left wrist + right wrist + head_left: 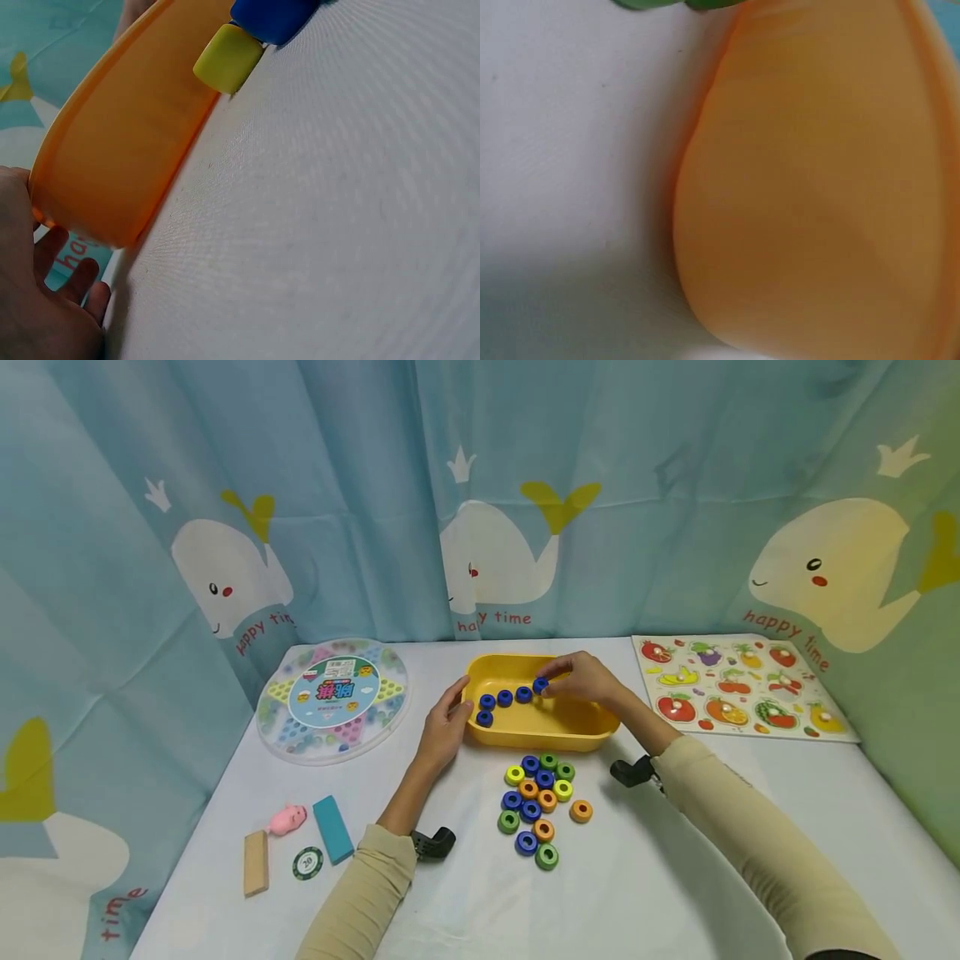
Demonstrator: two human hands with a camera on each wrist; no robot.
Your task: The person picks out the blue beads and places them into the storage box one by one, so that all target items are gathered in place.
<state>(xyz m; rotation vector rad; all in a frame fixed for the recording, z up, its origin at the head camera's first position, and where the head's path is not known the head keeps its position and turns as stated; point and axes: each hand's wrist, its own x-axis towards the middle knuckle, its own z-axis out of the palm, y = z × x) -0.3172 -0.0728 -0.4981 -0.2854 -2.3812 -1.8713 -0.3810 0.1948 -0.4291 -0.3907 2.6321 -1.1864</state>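
Note:
A yellow tray point(570, 742) stands in front of me, its outer wall point(112, 150) filling much of the left wrist view. Several blue beads point(505, 697) with holes through them lie in a bent row on its left side. My left hand point(444, 727) holds the tray's left end at the rim. Over the inside of the tray, my right hand point(581, 678) pinches a blue bead point(541, 686) between thumb and fingers, at the right end of the row. In the right wrist view the tray wall point(817, 187) blocks sight of that hand.
Loose blue, green, yellow and orange beads point(528, 789) cluster before the tray. To the left lie a round game board point(390, 706), a pink pig figure point(288, 819), a teal block point(333, 829), a wooden block point(256, 863) and a chip point(307, 863). A fruit puzzle board point(738, 685) lies right.

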